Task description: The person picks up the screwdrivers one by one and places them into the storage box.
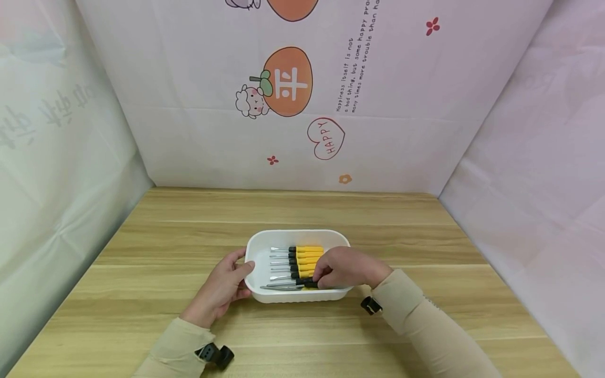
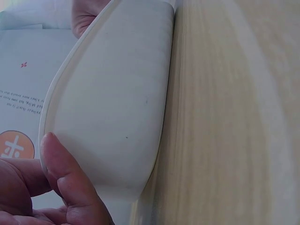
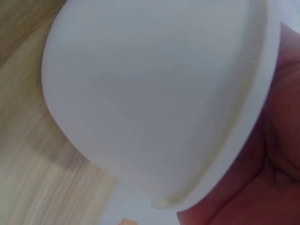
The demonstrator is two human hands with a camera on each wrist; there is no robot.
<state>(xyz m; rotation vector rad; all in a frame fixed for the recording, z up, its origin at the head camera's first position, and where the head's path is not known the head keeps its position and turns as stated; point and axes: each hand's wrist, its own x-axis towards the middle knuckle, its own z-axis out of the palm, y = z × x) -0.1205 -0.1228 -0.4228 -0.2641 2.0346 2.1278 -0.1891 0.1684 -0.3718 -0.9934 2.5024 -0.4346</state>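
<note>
A white plastic tray (image 1: 255,286) holds a row of screwdrivers (image 1: 309,256) with yellow-and-black handles and metal shafts pointing left. My left hand (image 1: 224,283) grips the tray's left end, thumb over the rim; the left wrist view shows this hand (image 2: 70,192) against the tray wall (image 2: 108,93). Over the tray's near right part, my right hand (image 1: 347,268) has curled fingers pinching the dark handle of a screwdriver (image 1: 309,282) at the near end of the row. In the right wrist view the tray wall (image 3: 154,93) hides the fingertips of that hand (image 3: 281,154).
The tray sits on a wood-grain table (image 1: 302,336). A white printed sheet (image 1: 203,136) stands behind the table, with white sheets at the left (image 1: 56,210) and right (image 1: 534,173) sides. A dark wrist strap (image 1: 215,356) is on the left sleeve.
</note>
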